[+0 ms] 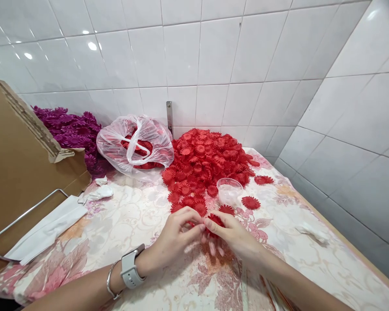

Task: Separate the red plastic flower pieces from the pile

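Note:
Just in front of the red pile, my hands meet above the tablecloth. In my right hand [231, 229] is a red artificial flower [215, 222], pinched with the thumb across its petals. My left hand [183, 229] has thumb and index finger closed together at the flower's left edge; whatever is between those fingertips is hidden. Beyond them spreads a large heap of red artificial flowers [207, 160]. A small clear plastic cup [229, 190] with whitish contents stands at the heap's front. Loose red flowers lie beside it, one of them [250, 202] to the right.
A tied clear plastic bag [134, 147] holding red pieces rests left of the heap. Behind it is a purple flower pile [74, 134]. A cardboard box [22, 151] stands at left, near folded white paper [48, 229]. Crumpled tissue [313, 233] lies at right. Tiled walls border the table.

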### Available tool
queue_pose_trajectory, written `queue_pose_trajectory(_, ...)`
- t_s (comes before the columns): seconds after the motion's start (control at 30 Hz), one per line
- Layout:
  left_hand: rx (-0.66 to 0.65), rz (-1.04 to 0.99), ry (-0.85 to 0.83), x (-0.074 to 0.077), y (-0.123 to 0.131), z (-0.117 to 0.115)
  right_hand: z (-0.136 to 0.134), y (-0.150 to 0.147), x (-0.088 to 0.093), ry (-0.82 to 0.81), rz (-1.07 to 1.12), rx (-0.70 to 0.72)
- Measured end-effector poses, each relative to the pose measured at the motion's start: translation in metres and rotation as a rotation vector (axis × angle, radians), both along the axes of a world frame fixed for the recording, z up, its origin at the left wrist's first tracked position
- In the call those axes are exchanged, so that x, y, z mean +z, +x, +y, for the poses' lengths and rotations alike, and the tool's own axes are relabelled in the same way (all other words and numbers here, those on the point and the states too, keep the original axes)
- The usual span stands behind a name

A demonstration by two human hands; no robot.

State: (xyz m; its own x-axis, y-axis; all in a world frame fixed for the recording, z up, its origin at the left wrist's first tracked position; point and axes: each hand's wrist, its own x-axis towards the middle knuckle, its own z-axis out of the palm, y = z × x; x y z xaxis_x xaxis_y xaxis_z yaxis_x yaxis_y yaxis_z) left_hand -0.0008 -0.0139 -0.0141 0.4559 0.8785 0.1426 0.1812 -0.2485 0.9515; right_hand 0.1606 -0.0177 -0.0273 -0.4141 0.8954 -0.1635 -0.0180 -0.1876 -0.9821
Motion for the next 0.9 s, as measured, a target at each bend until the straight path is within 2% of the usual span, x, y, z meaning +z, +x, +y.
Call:
queue_pose_trajectory(0.17, -0.112, -0.374, -0.485, -0.005, 0.002, 0.006, 0.004, 0.007, 0.007, 0.007, 0.108, 0.077)
queue_pose_trajectory(0.23, -0.117, -0.465, -0.605, -0.007, 0.002, 0.008, 0.004, 0.008, 0.01, 0.0, 0.13, 0.07)
queue_pose_trajectory(0.37, -0.057, -0.492, -0.685, -0.005, 0.002, 0.009, 0.003, 0.009, 0.011, 0.003, 0.16, 0.069)
queue_pose_trajectory(0.53, 0.069, -0.56, -0.696, 0.001, -0.002, 0.016, 0.007, 0.017, 0.008, 0.001, 0.24, 0.078)
queue_pose_trajectory(0.6, 0.172, -0.545, -0.617, 0.003, -0.01, 0.024, 0.01, 0.021, 0.005, -0.011, 0.278, 0.029)
queue_pose_trajectory(0.63, 0.219, -0.514, -0.516, 0.004, -0.015, 0.029, 0.011, 0.022, 0.004, -0.02, 0.275, 0.002)
queue_pose_trajectory(0.73, 0.35, -0.137, -0.123, 0.006, -0.03, 0.04, 0.012, 0.022, 0.001, -0.037, 0.19, -0.041)
queue_pose_trajectory(0.83, 0.336, 0.179, 0.252, 0.01, -0.032, 0.039, 0.011, 0.019, -0.001, -0.011, 0.083, -0.06)
queue_pose_trajectory(0.9, 0.25, 0.233, 0.295, 0.012, -0.026, 0.031, 0.01, 0.017, -0.001, 0.003, 0.021, -0.103)
